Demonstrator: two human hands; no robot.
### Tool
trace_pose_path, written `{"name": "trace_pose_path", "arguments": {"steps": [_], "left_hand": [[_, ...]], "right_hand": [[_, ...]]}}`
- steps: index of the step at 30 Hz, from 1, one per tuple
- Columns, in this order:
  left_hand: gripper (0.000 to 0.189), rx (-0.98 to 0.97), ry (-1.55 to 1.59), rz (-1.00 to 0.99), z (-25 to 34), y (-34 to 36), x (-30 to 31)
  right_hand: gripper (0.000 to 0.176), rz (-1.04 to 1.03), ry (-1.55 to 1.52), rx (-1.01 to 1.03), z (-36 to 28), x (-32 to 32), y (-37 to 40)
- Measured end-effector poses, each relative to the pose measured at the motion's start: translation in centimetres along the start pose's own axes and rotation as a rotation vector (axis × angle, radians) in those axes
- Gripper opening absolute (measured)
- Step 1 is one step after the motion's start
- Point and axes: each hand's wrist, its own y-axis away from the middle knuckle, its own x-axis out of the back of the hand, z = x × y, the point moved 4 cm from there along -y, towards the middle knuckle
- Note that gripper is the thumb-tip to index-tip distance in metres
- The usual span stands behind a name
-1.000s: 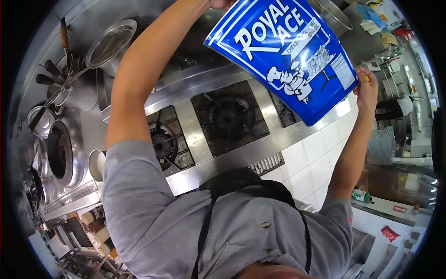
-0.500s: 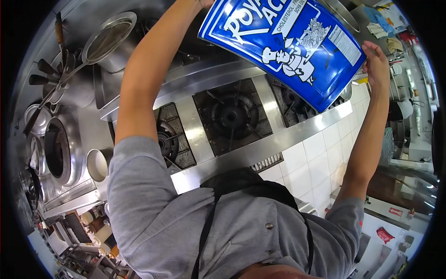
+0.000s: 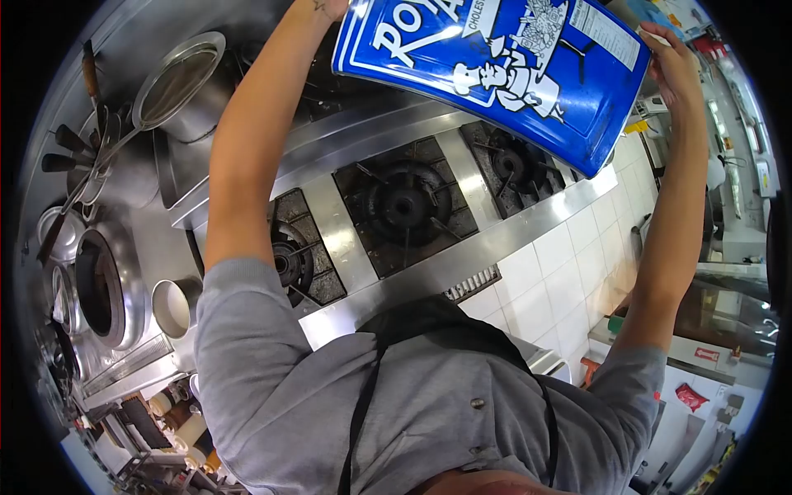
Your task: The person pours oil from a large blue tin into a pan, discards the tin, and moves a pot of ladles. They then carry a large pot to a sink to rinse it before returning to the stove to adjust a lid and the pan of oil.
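Observation:
A large blue tin [image 3: 495, 74] with a cartoon chef and white lettering is held up, tilted, over the back of the gas stove [image 3: 363, 276]. At the tin's upper left corner is my left hand [image 3: 333, 8]; its fingers are cut off by the frame's top edge. My right hand [image 3: 672, 66] is at the tin's right end, its fingers against the edge. Below the tin, the burners [image 3: 404, 206] show bare, with no pan on the front ones.
A metal pot with a strainer [image 3: 177, 87] stands at the back left. Ladles and spatulas [image 3: 82, 144] lean beside it. A white-lined pot [image 3: 173, 307] and a large round steel vessel [image 3: 103, 285] are at the left. White floor tiles [image 3: 528, 280] lie right of the stove.
The tin has shifted up and slightly left in view. My left hand shows slightly more at the top, and my right hand has moved up and right with its end of the tin.

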Motion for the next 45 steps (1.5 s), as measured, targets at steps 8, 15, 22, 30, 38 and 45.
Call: {"name": "trace_pose_path", "arguments": {"steps": [8, 15, 22, 30, 38, 45], "left_hand": [[0.038, -0.038, 0.005, 0.188, -0.1, 2.3, -0.5], [0.046, -0.005, 0.062, 0.02, 0.0, 1.6, 0.0], [0.047, -0.05, 0.054, 0.06, 0.8, 1.2, 0.5], [0.053, -0.036, 0.019, -0.022, 1.4, 1.2, 0.2], [0.05, -0.095, 0.024, -0.008, 1.7, 1.5, 0.6], [0.047, -0.092, 0.083, -0.013, 1.9, 1.9, 0.0]], "right_hand": [[0.025, 0.026, 0.055, 0.037, -1.7, -0.5, -0.9], [0.024, 0.063, 0.036, 0.049, -3.3, -1.0, -2.1], [0.01, 0.186, 0.374, 0.01, -9.2, -2.3, 1.0], [0.006, 0.138, 0.182, 0.108, -10.7, -3.1, -0.2], [0.007, 0.121, 0.157, 0.183, -12.3, -3.5, -1.1], [0.012, 0.156, 0.217, 0.262, -14.5, -4.0, -0.5]]}}
